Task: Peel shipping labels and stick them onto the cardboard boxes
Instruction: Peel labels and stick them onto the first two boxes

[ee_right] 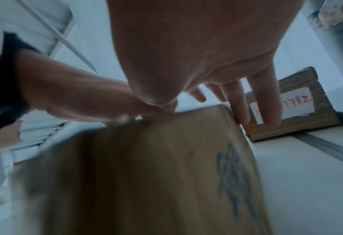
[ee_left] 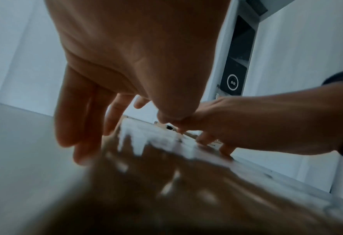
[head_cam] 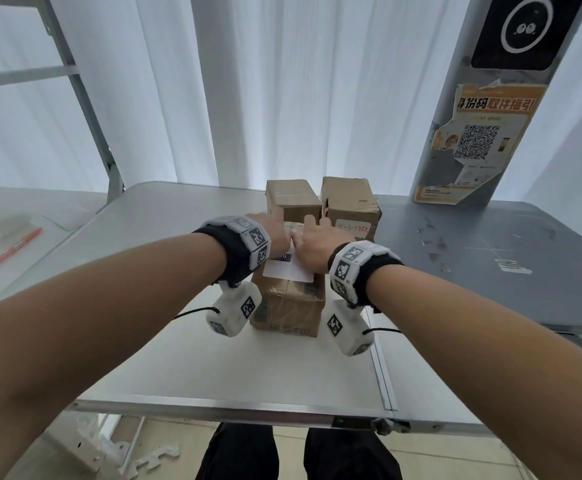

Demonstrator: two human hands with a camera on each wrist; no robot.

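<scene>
A brown cardboard box [head_cam: 287, 308] stands in the middle of the white table [head_cam: 213, 358], with a white shipping label [head_cam: 287, 270] lying on its top. Both hands are on that top. My left hand [head_cam: 277, 233] has its thumb down on the top and its straight fingers [ee_left: 82, 127] hanging past the left edge. My right hand [head_cam: 312, 244] presses its thumb beside the left thumb, while its straight fingers [ee_right: 245, 103] reach over the right edge. The wrist views show the box [ee_right: 156, 174] close and blurred. The far part of the label is hidden by the hands.
Two more cardboard boxes stand just behind: a plain one [head_cam: 291, 199] and one [head_cam: 348, 202] with a white label with red writing [head_cam: 353, 229]. A red pen [head_cam: 15, 247] lies far left. A grey table [head_cam: 490, 258] and a pillar with an orange poster [head_cam: 473, 140] are at right.
</scene>
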